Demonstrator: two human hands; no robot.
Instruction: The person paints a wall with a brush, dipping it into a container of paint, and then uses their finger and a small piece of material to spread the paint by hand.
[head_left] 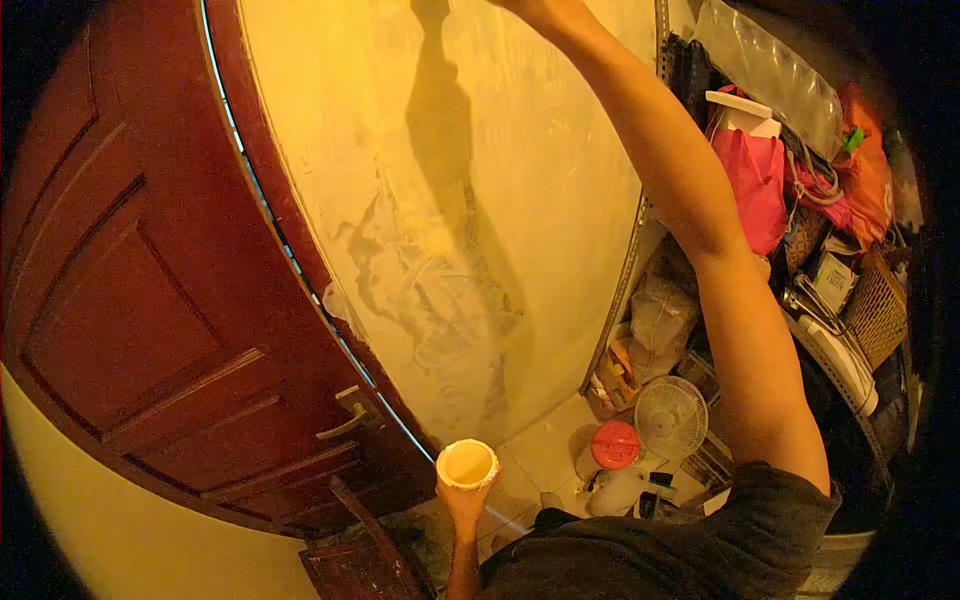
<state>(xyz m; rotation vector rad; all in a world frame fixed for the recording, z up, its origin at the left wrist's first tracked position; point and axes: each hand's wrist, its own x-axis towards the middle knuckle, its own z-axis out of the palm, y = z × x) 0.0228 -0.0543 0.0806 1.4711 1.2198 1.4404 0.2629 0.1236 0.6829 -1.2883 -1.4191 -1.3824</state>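
Observation:
My left hand (463, 503) is wrapped round a pale, open-topped cup (468, 464) low in the head view, its mouth facing up. Yellowish light fills the inside, and I cannot make out what it contains. My right arm stretches up across the view to a yellow-lit wall (560, 190). Only the edge of my right hand (528, 8) shows at the top border; its fingers are out of frame, so anything it holds is hidden. Whitish, uneven patches (440, 300) mark the wall between the hands, crossed by the arm's shadow.
A dark red panelled door (150, 290) with a metal handle (350, 415) stands at left. Metal shelving holding bags, a pink bag (752, 185) among them, lines the right side. A fan (671, 417) and a red-lidded container (615, 445) are on the floor.

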